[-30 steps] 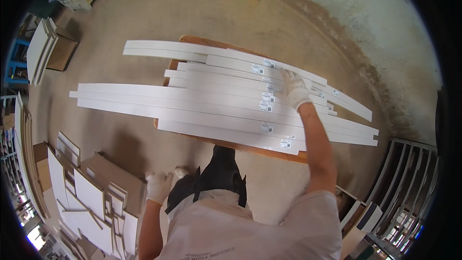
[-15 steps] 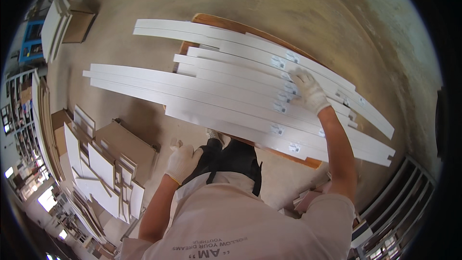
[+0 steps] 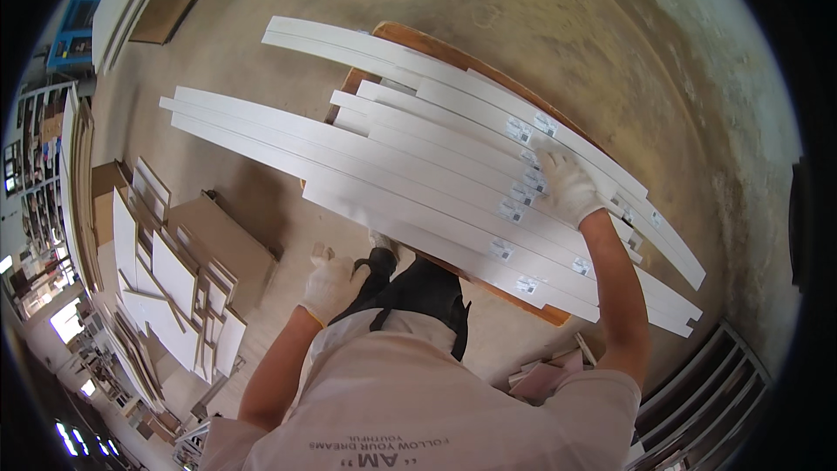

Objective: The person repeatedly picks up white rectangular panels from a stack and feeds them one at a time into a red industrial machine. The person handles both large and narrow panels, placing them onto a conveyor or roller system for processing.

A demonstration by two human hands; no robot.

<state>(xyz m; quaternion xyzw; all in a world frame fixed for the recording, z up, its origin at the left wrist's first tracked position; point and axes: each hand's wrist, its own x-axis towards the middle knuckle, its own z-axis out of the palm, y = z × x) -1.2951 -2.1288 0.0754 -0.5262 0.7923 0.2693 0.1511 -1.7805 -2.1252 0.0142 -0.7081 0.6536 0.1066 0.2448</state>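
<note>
Long, narrow white boards [image 3: 392,161] lie side by side on a low wooden pallet [image 3: 466,51], their ends staggered. Several small printed labels [image 3: 512,209] are stuck to them towards the right. My right hand [image 3: 568,187], in a white knit glove, reaches over the boards beside the labels; its fingers are stretched out and touch the board surface. Apart from the boards, my left hand [image 3: 331,286], gloved too, hangs in front of my left thigh. Its fingers are loosely bent and apart, with nothing seen in them.
Left of me, white panels and offcuts [image 3: 174,296] stand stacked beside a brown board [image 3: 222,244]. More panels lean on a brown box [image 3: 166,13] at the far left. Pinkish offcuts [image 3: 554,377] lie on the floor near my right side, with a metal rack [image 3: 697,401] beyond.
The view has turned a little, so the boards appear more slanted. My right hand stays over the labelled part of the boards, and my left hand remains by my thigh.
</note>
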